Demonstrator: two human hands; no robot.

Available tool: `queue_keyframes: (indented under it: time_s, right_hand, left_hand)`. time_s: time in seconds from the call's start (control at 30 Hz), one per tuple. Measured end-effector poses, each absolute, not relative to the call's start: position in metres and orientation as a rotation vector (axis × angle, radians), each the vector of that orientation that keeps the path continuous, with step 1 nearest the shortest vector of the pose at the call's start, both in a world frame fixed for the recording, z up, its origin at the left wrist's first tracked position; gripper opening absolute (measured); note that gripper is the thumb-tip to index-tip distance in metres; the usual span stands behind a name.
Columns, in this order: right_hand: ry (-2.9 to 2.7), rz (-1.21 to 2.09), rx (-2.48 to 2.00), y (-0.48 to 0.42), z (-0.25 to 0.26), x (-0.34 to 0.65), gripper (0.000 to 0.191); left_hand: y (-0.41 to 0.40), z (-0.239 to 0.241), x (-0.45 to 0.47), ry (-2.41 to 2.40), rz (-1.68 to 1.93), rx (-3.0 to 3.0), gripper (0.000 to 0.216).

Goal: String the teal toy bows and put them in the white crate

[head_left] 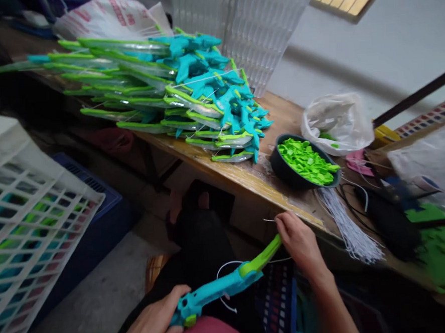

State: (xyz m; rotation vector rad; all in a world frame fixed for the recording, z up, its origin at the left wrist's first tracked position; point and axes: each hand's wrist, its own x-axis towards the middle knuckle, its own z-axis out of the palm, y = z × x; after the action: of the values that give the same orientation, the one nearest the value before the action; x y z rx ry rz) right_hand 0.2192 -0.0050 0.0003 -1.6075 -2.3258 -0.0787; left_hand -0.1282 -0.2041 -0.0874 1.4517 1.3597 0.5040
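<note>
At seven o'clock, the left hand (152, 316) is grasping the turquoise end of a knobbly, slim plastic piece (222, 286) slanting across six o'clock. At four, the right hand (300, 239) is pinching its smooth green tip, while a thin white cord (228, 262) is curling loosely past it. At nine, a latticed white crate (50, 157) is holding turquoise and green parts. The worn wooden counter (245, 175) is running diagonally beyond the hands, its edge lying between them and a round dark bowl (285, 172) of green bits at three. Limp white strings (352, 229) are trailing beside it. A crinkled plastic bag (355, 120) is slumping at two; a spiky, shiny heap (203, 97) is crowding eleven.
</note>
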Motion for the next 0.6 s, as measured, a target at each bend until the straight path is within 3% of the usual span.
queue_keyframes:
  time_s: [0.2, 0.33, 0.47, 0.6]
  right_hand:
    - [-2.178, -0.41, -1.69, -0.03, -0.009, 0.273, 0.047]
    - [-2.081, -0.424, -1.812, -0.038, -0.017, 0.293, 0.056]
    - [-2.069, -0.39, -1.857, -0.036, -0.018, 0.296, 0.049]
    - [-2.159, -0.393, -1.864, -0.029, -0.016, 0.3, 0.029]
  left_hand:
    - [-0.207, -0.072, -0.16, 1.973, 1.22, 1.79, 0.043]
    - [-0.212, -0.083, -0.211, 2.543, 1.511, 1.363, 0.066]
    - [-0.198, -0.102, -0.23, 2.07, 1.616, 0.586, 0.051]
    - [-0.167, -0.094, -0.227, 1.516, 1.828, 0.162, 0.052]
